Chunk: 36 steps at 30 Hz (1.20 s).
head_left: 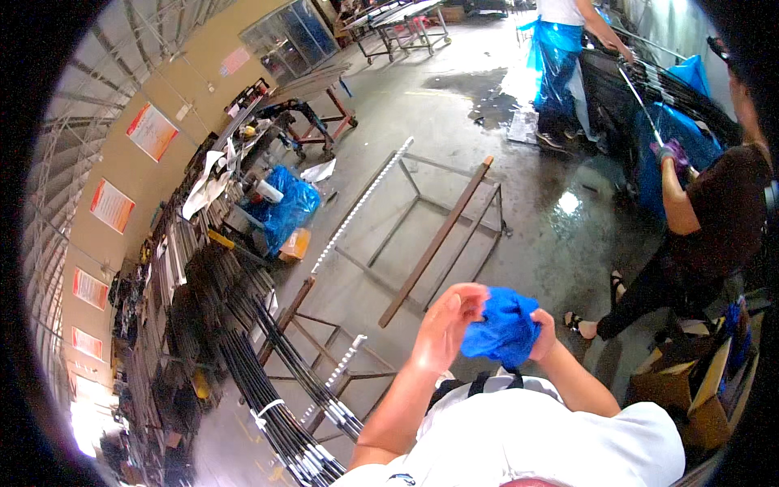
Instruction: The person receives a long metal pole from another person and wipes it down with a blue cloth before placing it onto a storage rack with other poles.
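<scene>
Before the white shirt (pixel 535 438), the right hand (pixel 544 334) grips the right edge of a bunched blue cloth (pixel 503 331); the left hand (pixel 448 321) curls at its left, its grip unclear. Beyond, a metal stand (pixel 453 168) carries a brown bar (pixel 436 246) along its right edge. Farther, a person in a blue apron (pixel 560 69) stands.

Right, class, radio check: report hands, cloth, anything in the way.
Right hand gripping blue cloth; left hand at its edge, grip unclear. Cloth bunched. Metal frame beyond, not blocking.
</scene>
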Motion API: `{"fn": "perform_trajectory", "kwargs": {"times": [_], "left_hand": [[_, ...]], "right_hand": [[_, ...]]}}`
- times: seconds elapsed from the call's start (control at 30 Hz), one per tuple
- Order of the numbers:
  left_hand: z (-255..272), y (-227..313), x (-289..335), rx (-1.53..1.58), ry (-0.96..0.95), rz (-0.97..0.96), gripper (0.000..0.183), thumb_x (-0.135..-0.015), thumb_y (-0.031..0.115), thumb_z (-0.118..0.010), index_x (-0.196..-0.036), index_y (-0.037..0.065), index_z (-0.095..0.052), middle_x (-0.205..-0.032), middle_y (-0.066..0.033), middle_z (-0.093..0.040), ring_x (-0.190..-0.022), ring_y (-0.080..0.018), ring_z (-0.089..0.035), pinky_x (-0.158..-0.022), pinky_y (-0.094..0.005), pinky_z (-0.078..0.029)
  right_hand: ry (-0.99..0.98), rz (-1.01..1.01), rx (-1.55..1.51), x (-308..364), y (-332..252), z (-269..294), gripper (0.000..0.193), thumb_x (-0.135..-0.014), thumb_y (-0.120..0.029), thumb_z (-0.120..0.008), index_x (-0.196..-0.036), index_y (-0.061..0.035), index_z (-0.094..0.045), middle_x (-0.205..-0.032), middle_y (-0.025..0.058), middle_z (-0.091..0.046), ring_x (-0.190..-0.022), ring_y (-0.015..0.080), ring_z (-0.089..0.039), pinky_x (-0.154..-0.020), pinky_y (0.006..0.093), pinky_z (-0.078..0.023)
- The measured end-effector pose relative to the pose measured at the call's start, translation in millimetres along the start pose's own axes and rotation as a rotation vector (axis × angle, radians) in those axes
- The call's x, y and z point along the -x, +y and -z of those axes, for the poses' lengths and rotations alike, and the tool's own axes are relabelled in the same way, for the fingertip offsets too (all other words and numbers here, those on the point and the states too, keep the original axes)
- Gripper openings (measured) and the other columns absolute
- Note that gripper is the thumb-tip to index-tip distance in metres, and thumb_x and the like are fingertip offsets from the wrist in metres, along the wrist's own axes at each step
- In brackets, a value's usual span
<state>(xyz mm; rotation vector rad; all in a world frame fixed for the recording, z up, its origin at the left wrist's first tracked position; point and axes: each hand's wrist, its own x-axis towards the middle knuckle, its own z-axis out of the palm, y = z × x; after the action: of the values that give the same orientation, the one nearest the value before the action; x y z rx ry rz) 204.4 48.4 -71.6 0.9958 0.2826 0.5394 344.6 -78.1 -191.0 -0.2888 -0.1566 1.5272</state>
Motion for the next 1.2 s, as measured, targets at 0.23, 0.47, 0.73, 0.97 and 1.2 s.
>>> {"fn": "perform_trajectory", "kwargs": {"times": [0.23, 0.47, 0.73, 0.97, 1.2], "left_hand": [[171, -151, 98, 0.363, 0.719, 0.462, 0.013, -0.082, 0.017, -0.054, -0.09, 0.009, -0.058, -0.076, -0.0032, -0.058, -0.067, -0.0175, -0.053, -0.062, -0.0317, -0.045], [103, -51, 53, 0.192, 0.379, 0.112, 0.026, -0.085, 0.031, -0.052, -0.1, 0.01, -0.054, -0.086, -0.002, -0.055, -0.076, -0.017, -0.052, -0.064, -0.029, -0.042], [-49, 180, -4, 0.028, -0.646, -0.684, 0.05, -0.085, 0.051, -0.042, -0.11, 0.011, -0.057, -0.119, -0.0154, -0.039, -0.109, -0.0252, -0.033, -0.087, -0.0388, -0.028], [-98, 225, 22, 0.1, -0.858, -0.794, 0.041, -0.082, 0.04, -0.049, -0.107, 0.009, -0.056, -0.129, -0.0173, -0.033, -0.12, -0.0281, -0.028, -0.092, -0.0453, -0.027], [-87, 250, 40, 0.024, -0.699, -0.898, 0.035, -0.082, 0.036, -0.048, -0.102, 0.008, -0.055, -0.12, -0.0164, -0.036, -0.112, -0.0273, -0.032, -0.089, -0.0435, -0.03]], "right_hand": [[0.122, -0.048, -0.041, 13, -7, 27, 0.062, -0.079, -0.039, -0.056, -0.127, -0.004, -0.04, -0.123, 0.0167, -0.049, -0.111, 0.0346, -0.049, -0.096, 0.0518, -0.035], [0.295, -0.171, -0.044, 33, 21, 52, 0.052, -0.076, -0.028, -0.054, -0.122, -0.0029, -0.045, -0.118, 0.0178, -0.053, -0.103, 0.0334, -0.055, -0.091, 0.0484, -0.041], [0.215, -0.221, -0.026, 33, 31, 38, 0.058, -0.078, -0.028, -0.049, -0.127, -0.0001, -0.038, -0.122, 0.0198, -0.049, -0.106, 0.035, -0.053, -0.093, 0.0474, -0.04], [0.311, -0.133, -0.008, 50, 28, 59, 0.055, -0.077, -0.028, -0.051, -0.123, 0.0002, -0.041, -0.119, 0.0196, -0.051, -0.105, 0.0342, -0.053, -0.091, 0.0485, -0.041], [0.218, -0.054, 0.045, 55, 33, 41, 0.059, -0.075, -0.028, -0.053, -0.125, 0.0006, -0.039, -0.118, 0.0203, -0.051, -0.107, 0.0348, -0.052, -0.091, 0.0483, -0.041]]}}
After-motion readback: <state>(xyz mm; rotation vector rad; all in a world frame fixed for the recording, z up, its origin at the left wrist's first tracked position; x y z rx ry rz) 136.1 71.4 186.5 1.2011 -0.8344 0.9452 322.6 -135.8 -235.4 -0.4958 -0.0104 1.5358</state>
